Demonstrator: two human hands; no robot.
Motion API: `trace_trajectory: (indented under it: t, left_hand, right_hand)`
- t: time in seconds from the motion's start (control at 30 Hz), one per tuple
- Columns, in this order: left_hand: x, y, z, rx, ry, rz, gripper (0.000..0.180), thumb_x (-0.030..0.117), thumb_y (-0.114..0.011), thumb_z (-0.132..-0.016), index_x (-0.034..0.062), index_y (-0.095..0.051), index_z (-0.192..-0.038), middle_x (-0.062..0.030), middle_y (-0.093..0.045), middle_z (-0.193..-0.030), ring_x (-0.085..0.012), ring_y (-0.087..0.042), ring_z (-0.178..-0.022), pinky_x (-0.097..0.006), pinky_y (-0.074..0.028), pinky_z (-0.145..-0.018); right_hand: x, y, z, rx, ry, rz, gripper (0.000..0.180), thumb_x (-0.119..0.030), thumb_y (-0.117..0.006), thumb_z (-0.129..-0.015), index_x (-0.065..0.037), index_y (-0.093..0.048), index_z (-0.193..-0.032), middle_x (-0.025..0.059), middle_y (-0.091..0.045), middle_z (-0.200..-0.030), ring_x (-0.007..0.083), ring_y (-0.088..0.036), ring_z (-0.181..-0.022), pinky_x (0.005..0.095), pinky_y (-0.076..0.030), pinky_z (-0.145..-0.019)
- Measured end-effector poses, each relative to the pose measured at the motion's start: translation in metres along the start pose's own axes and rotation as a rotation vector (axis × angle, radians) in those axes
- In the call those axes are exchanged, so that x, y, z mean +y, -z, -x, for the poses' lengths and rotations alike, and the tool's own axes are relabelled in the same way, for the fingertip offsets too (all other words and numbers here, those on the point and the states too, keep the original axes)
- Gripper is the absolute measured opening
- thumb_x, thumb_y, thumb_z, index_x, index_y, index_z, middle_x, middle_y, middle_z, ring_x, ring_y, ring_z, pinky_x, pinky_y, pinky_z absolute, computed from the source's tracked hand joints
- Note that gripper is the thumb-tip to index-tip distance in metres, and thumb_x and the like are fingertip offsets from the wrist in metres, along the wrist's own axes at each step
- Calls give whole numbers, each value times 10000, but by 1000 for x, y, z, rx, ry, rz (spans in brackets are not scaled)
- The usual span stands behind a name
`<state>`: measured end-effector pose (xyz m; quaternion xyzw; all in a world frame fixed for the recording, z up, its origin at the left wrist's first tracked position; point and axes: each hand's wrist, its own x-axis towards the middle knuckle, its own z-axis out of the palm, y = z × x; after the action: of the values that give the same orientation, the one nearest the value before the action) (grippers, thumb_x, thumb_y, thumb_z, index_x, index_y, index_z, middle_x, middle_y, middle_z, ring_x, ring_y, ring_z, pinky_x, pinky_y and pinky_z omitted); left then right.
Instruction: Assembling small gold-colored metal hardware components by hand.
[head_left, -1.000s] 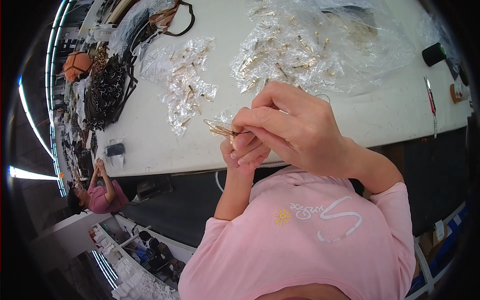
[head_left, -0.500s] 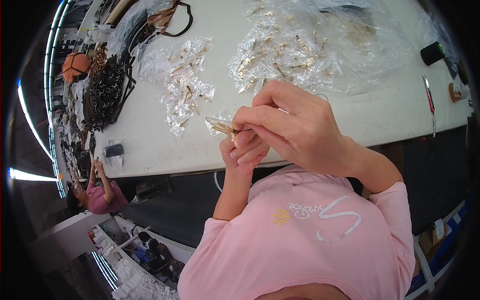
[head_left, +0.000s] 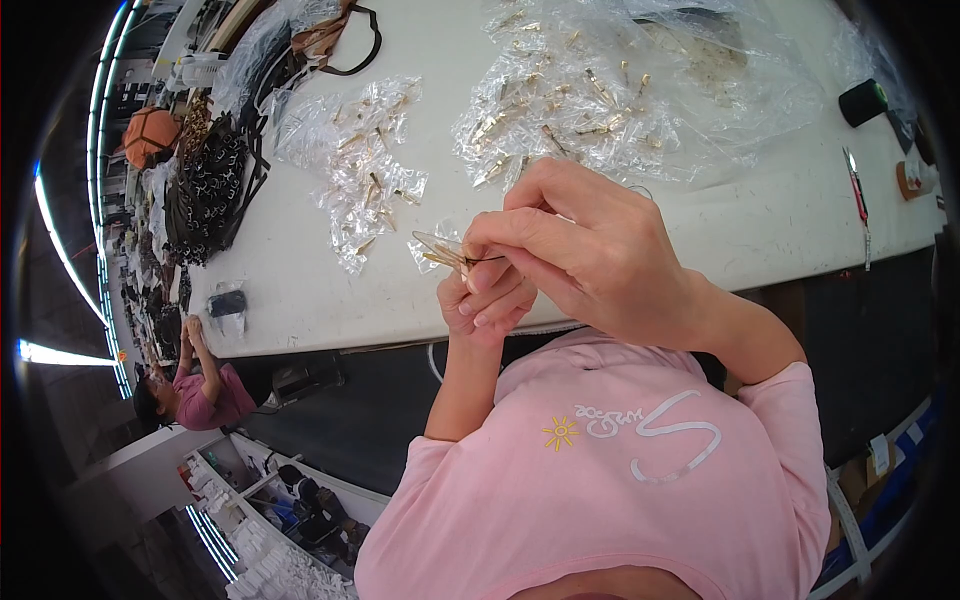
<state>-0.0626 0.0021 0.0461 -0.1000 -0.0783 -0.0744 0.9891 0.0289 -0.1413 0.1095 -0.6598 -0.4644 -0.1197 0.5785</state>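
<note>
My left hand [head_left: 487, 306] is closed around a small gold-coloured metal piece in clear plastic [head_left: 441, 250], whose end sticks out to the left of my fingers. Just above it, my right hand [head_left: 600, 255] pinches a thin dark cord [head_left: 488, 260] that runs to the piece at my left fingertips. The two hands touch or nearly touch over the near edge of the table. My fingers hide how cord and piece are joined. Beyond my right hand lies a wide heap of small clear bags with gold-coloured metal pieces [head_left: 560, 110].
A smaller pile of similar bags [head_left: 365, 180] lies on the pale table [head_left: 290, 290], left of the heap. Dark straps with metal rings [head_left: 205, 200] fill the far left. At the right are scissors [head_left: 857, 190] and a black thread spool [head_left: 862, 103]. Another person [head_left: 205, 390] stands at the left.
My hands keep almost the same grip and place. At the left, the other person's hands have shifted slightly.
</note>
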Motion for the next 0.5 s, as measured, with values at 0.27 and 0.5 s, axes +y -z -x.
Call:
trace_trajectory:
  t: [0.27, 0.5]
  left_hand:
    - [2, 2, 1, 32, 17, -55, 176, -6, -534, -894, 6, -516, -1069, -15, -526, -678, -4, -388, -358, -158, -338, -308]
    - [3, 4, 3, 85, 23, -101, 161, -4, -624, -851, 7, -576, -1004, -104, -672, -830, 13, -472, -388, -139, -386, -324]
  right_hand:
    - [0, 0, 1, 10, -7, 4, 229, 33, -713, -732, -77, -716, -933, 46, -578, -802, 170, -612, -665, 271, -492, -538]
    - [2, 0, 2, 0, -12, 14, 222, 34, -712, -732, -76, -713, -926, 47, -578, -800, 172, -612, -663, 271, -492, -536]
